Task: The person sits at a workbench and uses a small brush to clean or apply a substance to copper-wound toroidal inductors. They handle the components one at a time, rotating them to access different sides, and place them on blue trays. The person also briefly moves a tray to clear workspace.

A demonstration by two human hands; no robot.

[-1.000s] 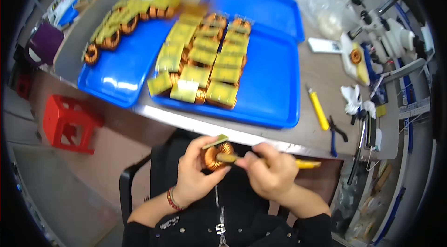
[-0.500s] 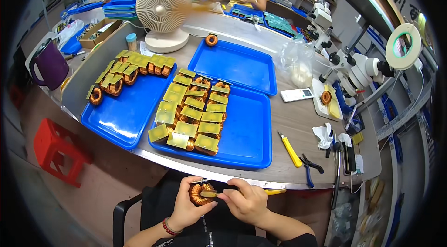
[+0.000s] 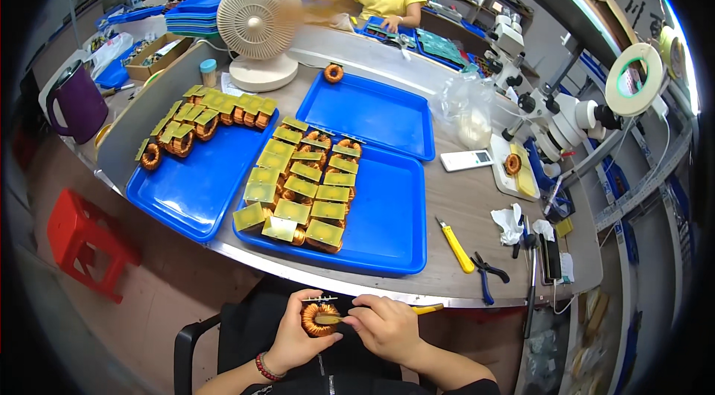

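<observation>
In my left hand [image 3: 298,335] is a toroidal coil [image 3: 319,320] wound with copper wire, held above my lap just off the table's front edge. A small board with pins stands at its top edge. My right hand [image 3: 383,329] is closed around a slim yellow-handled tool [image 3: 427,309]. Its flat, brownish tip reaches over the coil's centre hole; the exact kind of tool I cannot make out. Beyond my hands, a blue tray [image 3: 383,216] carries rows of similar coils topped with yellow-green boards [image 3: 291,210]. More such coils fill the back of the left blue tray [image 3: 186,194].
Another blue tray [image 3: 372,112] lies behind, a bare coil [image 3: 333,73] at its corner. To the right are a yellow cutter knife [image 3: 456,247], pliers [image 3: 488,279], a white remote [image 3: 466,160] and a microscope [image 3: 570,123]. A fan [image 3: 258,19] stands at the back; two people sit beyond.
My view has shifted slightly. The coil remains in my left hand, the tool's tip still at its hole. The person in yellow across the table has moved their arms.
</observation>
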